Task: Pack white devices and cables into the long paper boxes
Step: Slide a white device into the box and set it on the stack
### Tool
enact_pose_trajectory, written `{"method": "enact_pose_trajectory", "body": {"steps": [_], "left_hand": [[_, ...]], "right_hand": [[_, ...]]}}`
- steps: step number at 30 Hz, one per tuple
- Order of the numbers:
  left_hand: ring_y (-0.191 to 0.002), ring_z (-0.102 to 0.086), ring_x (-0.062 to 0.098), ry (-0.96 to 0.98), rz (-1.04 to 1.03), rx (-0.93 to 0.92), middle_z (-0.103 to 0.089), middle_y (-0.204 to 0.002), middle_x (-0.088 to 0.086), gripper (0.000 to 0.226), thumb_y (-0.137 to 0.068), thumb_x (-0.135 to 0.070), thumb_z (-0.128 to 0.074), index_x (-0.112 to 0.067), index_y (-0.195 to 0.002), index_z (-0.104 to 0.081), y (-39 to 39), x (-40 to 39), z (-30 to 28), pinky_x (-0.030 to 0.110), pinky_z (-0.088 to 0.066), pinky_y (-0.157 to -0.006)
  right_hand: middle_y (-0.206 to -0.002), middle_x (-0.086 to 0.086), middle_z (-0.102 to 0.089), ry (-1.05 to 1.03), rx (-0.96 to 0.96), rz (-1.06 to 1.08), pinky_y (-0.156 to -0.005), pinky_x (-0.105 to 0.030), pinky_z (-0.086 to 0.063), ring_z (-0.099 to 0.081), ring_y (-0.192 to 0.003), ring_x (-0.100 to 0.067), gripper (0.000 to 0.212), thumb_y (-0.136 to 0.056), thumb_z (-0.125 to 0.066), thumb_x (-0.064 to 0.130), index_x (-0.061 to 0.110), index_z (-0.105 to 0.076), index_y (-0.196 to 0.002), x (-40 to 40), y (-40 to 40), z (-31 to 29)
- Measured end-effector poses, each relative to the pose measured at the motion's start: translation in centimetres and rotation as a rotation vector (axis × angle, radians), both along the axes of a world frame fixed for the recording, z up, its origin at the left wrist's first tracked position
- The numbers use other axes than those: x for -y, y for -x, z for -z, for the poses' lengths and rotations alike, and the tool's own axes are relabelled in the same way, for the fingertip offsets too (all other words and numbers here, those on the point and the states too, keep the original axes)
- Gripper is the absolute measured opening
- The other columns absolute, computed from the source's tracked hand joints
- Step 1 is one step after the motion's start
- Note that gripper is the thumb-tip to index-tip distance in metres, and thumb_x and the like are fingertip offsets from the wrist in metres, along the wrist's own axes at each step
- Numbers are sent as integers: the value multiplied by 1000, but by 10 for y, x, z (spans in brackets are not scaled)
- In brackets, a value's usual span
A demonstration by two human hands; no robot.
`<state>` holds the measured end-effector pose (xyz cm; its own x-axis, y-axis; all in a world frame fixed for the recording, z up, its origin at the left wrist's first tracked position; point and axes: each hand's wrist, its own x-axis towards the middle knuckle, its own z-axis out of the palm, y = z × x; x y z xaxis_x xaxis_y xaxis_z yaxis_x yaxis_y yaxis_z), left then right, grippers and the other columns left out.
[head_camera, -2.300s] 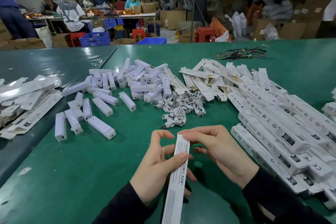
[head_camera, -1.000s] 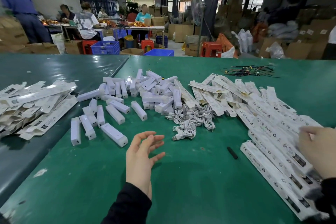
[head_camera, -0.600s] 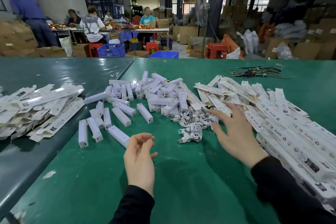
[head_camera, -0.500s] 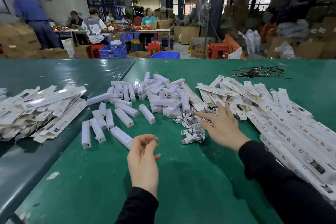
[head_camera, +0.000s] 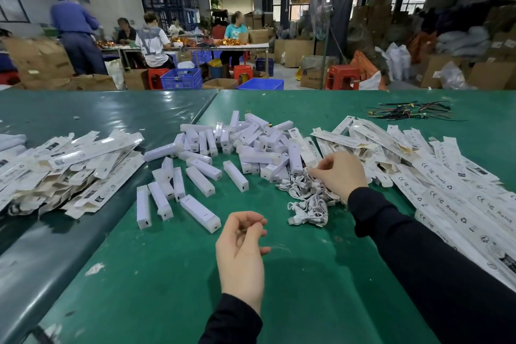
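White devices point(head_camera: 240, 145), short rectangular blocks, lie heaped at about 12 o'clock from the person, with loose ones scattered toward 11 o'clock on the green table point(head_camera: 167, 274); one of these point(head_camera: 200, 213) lies just beside the left hand. The cables point(head_camera: 310, 201), small white coiled bundles, sit in a tangle at 1 o'clock, touching the near edge of the device heap. The long paper boxes point(head_camera: 458, 198) are stacked flat in overlapping rows from 1 to 3 o'clock, printed sides up; whether any of them holds anything cannot be told. A second pile of flattened white boxes point(head_camera: 72, 170) lies at 10 o'clock on the neighbouring darker table point(head_camera: 83, 112).

The right hand point(head_camera: 339, 173) reaches into the far side of the cable tangle, fingers curled and pinching at a cable there. The left hand point(head_camera: 241, 248) hovers over the table at 12 o'clock close in, fingers loosely curled, holding nothing.

At 2 o'clock far out lies a bundle of dark thin wires point(head_camera: 410, 113). Beyond the table, blue crates point(head_camera: 181, 78) stand on the floor among brown cardboard cartons point(head_camera: 296, 49); their contents are not visible.
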<state>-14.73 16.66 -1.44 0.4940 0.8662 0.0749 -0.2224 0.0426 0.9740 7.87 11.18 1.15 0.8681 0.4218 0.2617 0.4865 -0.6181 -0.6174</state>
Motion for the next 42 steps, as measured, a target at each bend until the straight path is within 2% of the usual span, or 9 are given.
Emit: {"method": "enact_pose_trajectory", "body": {"steps": [4, 9, 16, 21, 27, 31, 34, 37, 42], "left_hand": [[-64, -60, 2, -2, 27, -11, -67, -69, -9, 25, -89, 8, -51, -11, -77, -61, 1, 2, 0, 20, -49, -52], [-64, -60, 4, 10, 54, -11, -67, -70, -8, 24, -89, 8, -51, -10, -77, -61, 2, 2, -2, 20, -49, -50], [-61, -59, 5, 43, 60, -6, -66, -71, -2, 24, -89, 9, -50, -8, -76, -62, 3, 1, -3, 22, -49, -49], [-72, -66, 14, 216, 211, 4, -72, -87, 9, 5, -90, -9, -61, -8, -88, -65, 1, 1, -4, 26, -55, -56], [-70, -70, 30, 633, 429, 10, -71, -91, 20, 79, -50, -37, -77, 4, -114, -53, -1, 2, -13, 34, -57, -55], [-71, -72, 36, 586, 425, 52, -71, -86, 26, 56, -60, -13, -72, 2, -108, -49, 0, 1, -11, 31, -56, -51], [-69, -72, 35, 506, 528, 31, -71, -85, 26, 57, -58, -6, -77, 3, -107, -51, 3, 4, -11, 31, -57, -52], [-73, -72, 33, 400, 709, 3, -72, -93, 25, 48, -69, 0, -79, 4, -109, -52, 7, 10, -12, 32, -58, -58], [-71, -73, 33, 317, 899, -116, -73, -92, 21, 32, -73, -7, -75, 1, -99, -58, 11, 24, -12, 33, -58, -58]], "right_hand": [[-118, -11, -65, 279, -68, -57, -86, -34, -51, -63, -101, -30, 59, -81, -74, 30, 11, -53, -133, -4, -3, -2], [-107, -8, -72, 275, 129, -33, -81, -32, -53, -66, -93, -25, 20, -90, -64, 23, 14, -74, -105, 0, 1, -2], [-74, 3, -72, -165, 360, -31, -70, -30, -53, -63, -69, -13, 14, -89, -64, 21, 16, -75, -81, 41, 25, -29], [-71, 2, -70, -264, 819, -308, -68, -28, -49, -61, -61, -11, 7, -81, -74, 7, 12, -73, -77, 83, 90, -35], [-56, 10, -47, 150, 1071, -786, -60, -21, -45, -48, -54, -11, 26, -80, -56, 20, 27, -57, -55, 98, 162, 6], [-59, 25, -53, 487, 809, -704, -66, -6, -39, -51, -64, 11, 60, -102, -20, 30, 56, -67, -76, 102, 169, 16], [-71, 11, -58, 113, 384, -830, -60, -3, -36, -63, -73, -5, 23, -97, -52, 36, 50, -63, -111, 98, 170, 6], [-81, 12, -68, -576, 103, -565, -68, -12, -49, -68, -74, -5, 20, -88, -67, 19, 27, -71, -106, 103, 159, 16], [-101, -1, -71, -740, -503, -361, -79, -19, -52, -66, -99, -15, 49, -72, -75, 42, 29, -63, -118, 101, 146, 18]]}}
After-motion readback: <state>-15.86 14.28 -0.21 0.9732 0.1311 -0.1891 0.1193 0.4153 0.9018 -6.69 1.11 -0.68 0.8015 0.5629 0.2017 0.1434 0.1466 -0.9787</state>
